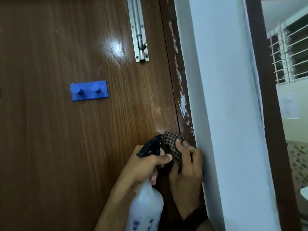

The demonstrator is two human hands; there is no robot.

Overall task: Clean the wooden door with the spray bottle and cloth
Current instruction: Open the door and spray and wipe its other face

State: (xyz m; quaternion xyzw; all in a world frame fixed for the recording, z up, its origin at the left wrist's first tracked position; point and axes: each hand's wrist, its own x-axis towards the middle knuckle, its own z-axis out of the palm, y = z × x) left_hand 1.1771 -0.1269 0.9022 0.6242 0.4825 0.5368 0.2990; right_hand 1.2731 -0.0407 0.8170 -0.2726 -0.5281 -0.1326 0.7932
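Observation:
The brown wooden door (pixel 50 147) fills the left of the head view. My left hand (pixel 141 167) grips the neck of a translucent white spray bottle (pixel 146 205) with a black trigger head (pixel 150 145) that points at the door's right edge. Just right of it, my right hand (pixel 186 172) holds a folded brown checked cloth (pixel 173 145) against the door edge and the dark frame (pixel 176 80), fingers curled over the cloth. A faint pale smear shows on the door above the cloth.
A blue two-peg hook rack (pixel 90 92) is fixed to the door at mid height. A metal slide bolt (pixel 139 30) runs down near the top edge. A white wall pillar (pixel 221 97) stands close on the right, with a barred window (pixel 290 52) beyond.

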